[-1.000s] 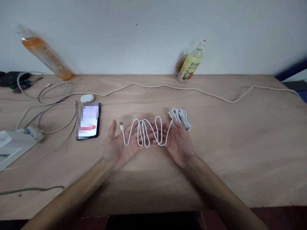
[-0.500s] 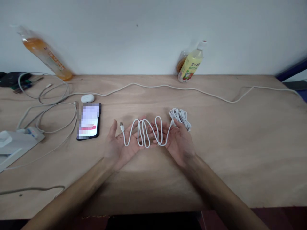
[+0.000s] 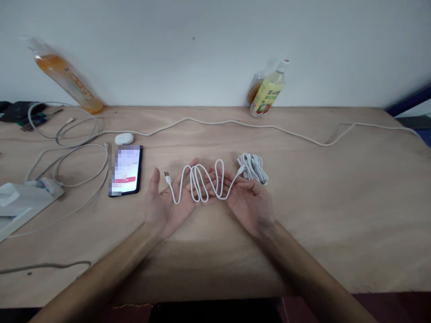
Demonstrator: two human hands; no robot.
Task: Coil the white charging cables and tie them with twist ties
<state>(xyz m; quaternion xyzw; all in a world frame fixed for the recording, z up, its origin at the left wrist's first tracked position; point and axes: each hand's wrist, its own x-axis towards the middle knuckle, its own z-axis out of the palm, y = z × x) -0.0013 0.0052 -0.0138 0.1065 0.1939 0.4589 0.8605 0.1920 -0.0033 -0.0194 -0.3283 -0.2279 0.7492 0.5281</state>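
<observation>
A white USB cable (image 3: pixel 202 199) lies in loose zigzag loops across both upturned palms. My left hand (image 3: pixel 168 206) is open, its thumb raised and fingers stretched toward the middle under the loops. The cable's USB-A plug (image 3: pixel 167 176) sticks up near the left thumb. My right hand (image 3: pixel 251 204) is also open and palm up, its fingers reaching left beneath the cable. Beside its thumb, the smaller connector (image 3: pixel 240 169) points up and right, free of the fingers. Just beyond the right hand rests a bundle of white cables (image 3: pixel 252 167) on the wooden table (image 3: pixel 336 202).
Left of my hands lie a phone (image 3: pixel 127 170) with a lit screen and a white earbud case (image 3: pixel 124 138). A white power strip (image 3: pixel 27 202) with cables sits at far left. An orange drink bottle (image 3: pixel 63 80) and a yellow-labelled bottle (image 3: pixel 268 94) lean by the wall.
My right thumb has come off the smaller connector, which now tilts up and right. The loops and USB-A plug have shifted slightly left and up.
</observation>
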